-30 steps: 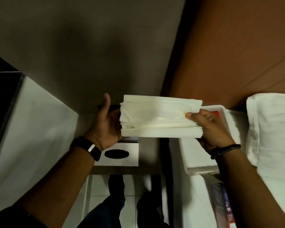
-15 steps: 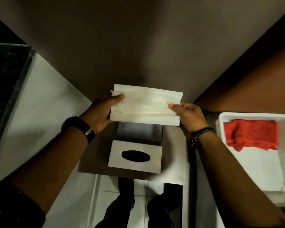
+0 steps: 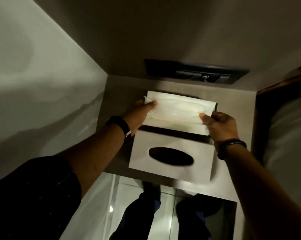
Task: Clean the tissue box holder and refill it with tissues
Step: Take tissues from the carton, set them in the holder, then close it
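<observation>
A dark sleeve [image 3: 33,193] covers the upper left arm, and a black watch [image 3: 119,126] sits on that wrist. The left hand [image 3: 137,115] grips the left end of the stack of tissues [image 3: 177,111], thumb [image 3: 150,105] pressed on top and the other fingers hidden beneath. The stack is a flat, pale cream block of folded sheets; its top sheet is rumpled, with soft creases running lengthwise, and its near edge looks straight and even. It is held level between the 2 hands, above the dark open holder [image 3: 170,131], of which only a narrow strip shows just under the stack's near edge and a sliver at the far right corner. Nearer to the person than the fingers, the grey lid [image 3: 170,163] with its black oval slot lies flat on the desk [image 3: 233,108], touching or just beside the holder; motion blur smears its right edge. The right hand [image 3: 220,126] grips the right end of the stack, thumb on top and fingers curled underneath, and a dark bracelet [image 3: 233,144] circles that wrist. Beyond the fingers, a dark panel [image 3: 196,71] with buttons is set into the wall. Below the desk edge, pale floor tiles [image 3: 139,189] and dark trouser legs [image 3: 137,219] show.
</observation>
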The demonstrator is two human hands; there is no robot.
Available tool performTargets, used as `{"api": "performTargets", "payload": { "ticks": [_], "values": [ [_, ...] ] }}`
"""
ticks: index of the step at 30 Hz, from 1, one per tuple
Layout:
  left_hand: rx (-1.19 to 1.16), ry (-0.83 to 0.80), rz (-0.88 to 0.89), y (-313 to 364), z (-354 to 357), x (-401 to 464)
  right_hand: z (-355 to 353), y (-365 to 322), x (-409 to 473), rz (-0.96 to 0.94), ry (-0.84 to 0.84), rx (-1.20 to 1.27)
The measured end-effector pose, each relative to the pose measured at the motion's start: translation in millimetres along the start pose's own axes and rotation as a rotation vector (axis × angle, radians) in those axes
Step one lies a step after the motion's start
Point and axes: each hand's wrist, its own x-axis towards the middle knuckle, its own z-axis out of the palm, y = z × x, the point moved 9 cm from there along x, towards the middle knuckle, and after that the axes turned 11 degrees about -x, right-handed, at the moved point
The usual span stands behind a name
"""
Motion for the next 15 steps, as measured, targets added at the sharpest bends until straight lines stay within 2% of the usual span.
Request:
{"api": "performTargets", "payload": {
  "ticks": [3,6,15],
  "values": [
    [0.130,0.033,0.049,-1,-2,15,5,5,3,-0.036,0.060,-0.081],
    [0.236,-0.003,0.088,2,2,21,3,6,5,-0.047,0.130,-0.162],
    [0.511,-0.022,0.121,2,2,32,3,17,9,-0.024,0.181,-0.381]
  ]
}}
